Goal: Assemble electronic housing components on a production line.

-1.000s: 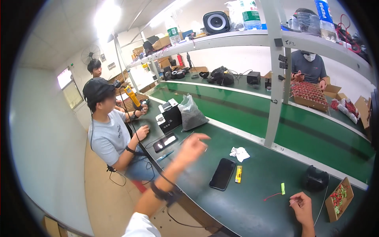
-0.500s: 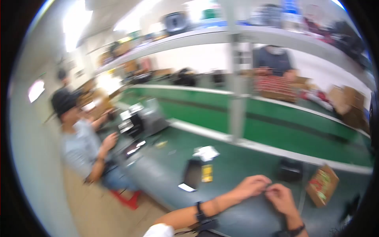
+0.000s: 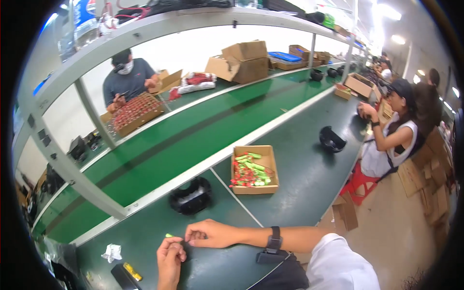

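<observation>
Dark-green surface [image 3: 299,176] | left hand [image 3: 169,258]: grip clamped on green piece [image 3: 168,235], mostly hidden | right hand [image 3: 210,233]: curled beside it, grip can't tell from here | phone [image 3: 122,276]: cut off below

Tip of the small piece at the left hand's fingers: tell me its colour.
The tip is bright green, best seen in the head view.
</observation>
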`<state>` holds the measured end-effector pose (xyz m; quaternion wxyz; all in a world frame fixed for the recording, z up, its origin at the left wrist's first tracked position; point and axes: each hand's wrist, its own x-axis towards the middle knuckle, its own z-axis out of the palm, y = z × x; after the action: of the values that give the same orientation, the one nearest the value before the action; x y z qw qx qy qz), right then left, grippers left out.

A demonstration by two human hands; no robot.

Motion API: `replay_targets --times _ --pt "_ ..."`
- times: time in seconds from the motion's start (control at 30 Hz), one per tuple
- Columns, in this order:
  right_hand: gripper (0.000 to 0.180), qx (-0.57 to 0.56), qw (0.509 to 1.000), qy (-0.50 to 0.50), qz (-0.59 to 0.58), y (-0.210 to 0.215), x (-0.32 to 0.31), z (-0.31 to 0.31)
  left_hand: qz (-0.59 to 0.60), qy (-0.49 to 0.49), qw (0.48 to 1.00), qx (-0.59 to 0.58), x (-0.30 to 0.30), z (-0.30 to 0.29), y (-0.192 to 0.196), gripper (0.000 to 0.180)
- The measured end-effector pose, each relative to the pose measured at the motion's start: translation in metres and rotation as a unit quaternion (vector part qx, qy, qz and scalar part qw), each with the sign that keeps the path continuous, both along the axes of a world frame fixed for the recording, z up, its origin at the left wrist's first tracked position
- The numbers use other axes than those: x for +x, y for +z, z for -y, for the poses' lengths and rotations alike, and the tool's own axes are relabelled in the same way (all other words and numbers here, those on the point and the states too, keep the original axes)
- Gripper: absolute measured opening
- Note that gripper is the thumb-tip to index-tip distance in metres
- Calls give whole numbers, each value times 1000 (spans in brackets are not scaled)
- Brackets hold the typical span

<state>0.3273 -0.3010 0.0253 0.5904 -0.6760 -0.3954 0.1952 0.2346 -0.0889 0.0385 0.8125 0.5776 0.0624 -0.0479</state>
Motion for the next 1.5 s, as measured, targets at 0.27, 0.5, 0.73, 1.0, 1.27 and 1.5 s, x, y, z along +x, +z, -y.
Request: replay_targets --times 0.27,0.5,0.73,1.0,1.27,1.5 --pt "18 70 980 -163 95 66 -14 37 39 46 997 49 2 3 -17 10" --pt "61 -83 577 -744 326 80 43 283 112 112 962 221 -6 -13 -13 10" --pt "55 -307 569 -739 188 -7 40 486 121 120 966 195 7 -7 -13 8" --pt "52 -154 685 -609 368 88 -14 299 125 174 953 215 0 -19 -19 8" --pt "57 -66 827 -384 405 117 -42 154 163 127 960 188 -2 -9 -10 25" --pt "53 2 893 -214 395 87 -18 65 219 -29 974 53 -13 5 8 79"
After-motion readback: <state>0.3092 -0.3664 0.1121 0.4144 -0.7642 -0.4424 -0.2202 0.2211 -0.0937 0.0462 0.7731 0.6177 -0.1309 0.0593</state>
